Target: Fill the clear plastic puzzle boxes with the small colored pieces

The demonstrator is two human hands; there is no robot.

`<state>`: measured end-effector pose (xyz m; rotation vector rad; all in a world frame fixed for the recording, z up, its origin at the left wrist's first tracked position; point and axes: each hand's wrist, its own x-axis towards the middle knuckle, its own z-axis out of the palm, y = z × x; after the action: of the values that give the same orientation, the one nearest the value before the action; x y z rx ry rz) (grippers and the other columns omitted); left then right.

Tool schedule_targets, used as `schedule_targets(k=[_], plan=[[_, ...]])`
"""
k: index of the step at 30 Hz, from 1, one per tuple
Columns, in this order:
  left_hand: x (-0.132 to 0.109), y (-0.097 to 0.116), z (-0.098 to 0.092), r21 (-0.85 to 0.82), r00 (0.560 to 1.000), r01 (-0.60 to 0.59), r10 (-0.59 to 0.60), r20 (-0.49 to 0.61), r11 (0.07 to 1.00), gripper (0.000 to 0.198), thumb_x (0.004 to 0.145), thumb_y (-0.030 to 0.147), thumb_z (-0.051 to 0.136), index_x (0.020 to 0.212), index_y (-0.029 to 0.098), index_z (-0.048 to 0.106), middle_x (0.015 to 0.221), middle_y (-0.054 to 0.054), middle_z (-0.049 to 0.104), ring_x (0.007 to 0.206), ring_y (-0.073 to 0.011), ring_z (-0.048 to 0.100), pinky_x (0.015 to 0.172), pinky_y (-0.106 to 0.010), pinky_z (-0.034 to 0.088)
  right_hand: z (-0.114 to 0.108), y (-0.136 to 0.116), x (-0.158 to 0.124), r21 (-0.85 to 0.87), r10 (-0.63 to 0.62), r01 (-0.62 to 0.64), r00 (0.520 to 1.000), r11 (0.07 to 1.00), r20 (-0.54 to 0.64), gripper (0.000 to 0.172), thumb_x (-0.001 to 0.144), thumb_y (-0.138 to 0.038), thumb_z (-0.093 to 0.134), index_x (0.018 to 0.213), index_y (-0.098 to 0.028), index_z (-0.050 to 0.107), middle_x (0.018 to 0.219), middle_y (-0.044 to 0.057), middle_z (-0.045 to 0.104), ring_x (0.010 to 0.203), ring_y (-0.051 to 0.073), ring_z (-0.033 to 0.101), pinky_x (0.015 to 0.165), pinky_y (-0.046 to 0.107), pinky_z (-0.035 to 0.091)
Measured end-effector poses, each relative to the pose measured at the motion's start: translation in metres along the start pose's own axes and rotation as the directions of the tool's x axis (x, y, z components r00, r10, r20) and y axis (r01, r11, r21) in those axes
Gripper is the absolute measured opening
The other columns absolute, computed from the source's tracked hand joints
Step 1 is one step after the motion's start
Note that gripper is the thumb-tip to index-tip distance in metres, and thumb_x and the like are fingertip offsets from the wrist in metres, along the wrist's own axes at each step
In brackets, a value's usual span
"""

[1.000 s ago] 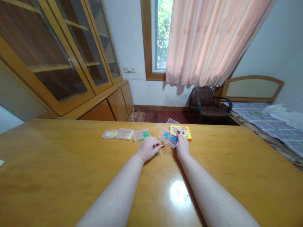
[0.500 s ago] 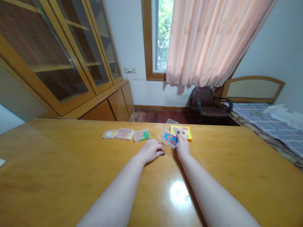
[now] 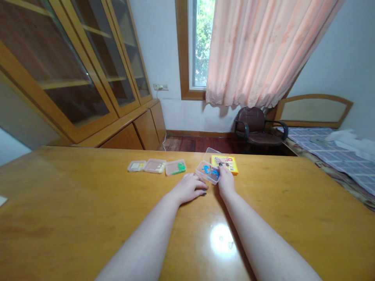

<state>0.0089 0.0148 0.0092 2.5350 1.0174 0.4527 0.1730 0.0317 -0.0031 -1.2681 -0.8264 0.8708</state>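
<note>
A clear plastic box (image 3: 199, 171) holds several small blue pieces (image 3: 206, 169), and its raised lid (image 3: 209, 153) stands at the back. My right hand (image 3: 226, 181) is closed on the box's right side, thumb on top. Just in front of the box, my left hand (image 3: 191, 189) lies low over the table, fingers stretched and thumb apart. Nothing shows in it, though its underside is hidden. Behind my right hand lies a yellow printed box (image 3: 234, 168), partly covered by the hand.
Left of my hands, a clear box with green pieces (image 3: 181, 167), one with cream pieces (image 3: 160, 168) and one with yellow pieces (image 3: 141, 165) stand in a row. The wooden table (image 3: 88, 218) ends just behind them. Beyond stands an armchair (image 3: 252, 125).
The fingers of my left hand have spread from a closed curl and reach slightly further right. My right hand and the boxes stay where they were.
</note>
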Motion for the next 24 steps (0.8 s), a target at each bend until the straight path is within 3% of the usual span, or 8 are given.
schedule_targets(k=[5,13,17,24], plan=[[-0.001,0.006,0.003,0.024,0.999,-0.039,0.038,0.028,0.999,0.047,0.075,0.043,0.059,0.120,0.031,0.051,0.123,-0.003,0.054,0.114,-0.0225,0.045,0.098,-0.038,0.030,-0.003,0.011,0.005,0.011,0.046,-0.046,0.999,0.999,0.027,0.029,0.070,-0.041,0.047,0.071,-0.016,0.061,0.070,0.003,0.064,0.069,0.017,0.054,0.067,0.027,0.040],[-0.002,0.008,-0.002,-0.019,0.985,-0.091,0.092,0.147,0.996,0.031,0.080,0.039,0.051,0.110,0.035,0.058,0.129,0.002,0.049,0.121,-0.0212,0.040,0.103,-0.040,0.024,-0.002,0.005,0.001,0.000,0.037,-0.037,0.999,0.999,0.008,0.027,0.070,-0.039,0.047,0.069,-0.016,0.062,0.072,0.004,0.065,0.070,0.017,0.055,0.068,0.027,0.040],[-0.002,0.011,-0.001,0.004,0.988,-0.094,0.093,0.127,0.996,0.046,0.081,0.039,0.050,0.127,0.032,0.043,0.133,0.000,0.044,0.123,-0.0207,0.038,0.103,-0.038,0.025,-0.002,0.007,0.002,0.051,0.048,-0.050,0.998,0.997,0.035,0.026,0.069,-0.038,0.048,0.070,-0.016,0.061,0.071,0.002,0.065,0.071,0.017,0.055,0.070,0.027,0.040],[-0.003,0.008,0.018,0.128,0.985,-0.038,0.016,0.171,0.991,0.059,0.083,0.053,0.038,0.136,0.028,0.027,0.143,-0.005,0.028,0.132,-0.0245,0.022,0.107,-0.045,0.011,-0.002,0.014,0.005,0.109,0.065,-0.069,0.997,0.992,0.038,0.025,0.068,-0.038,0.050,0.072,-0.016,0.061,0.069,0.001,0.064,0.069,0.016,0.055,0.069,0.026,0.041]])
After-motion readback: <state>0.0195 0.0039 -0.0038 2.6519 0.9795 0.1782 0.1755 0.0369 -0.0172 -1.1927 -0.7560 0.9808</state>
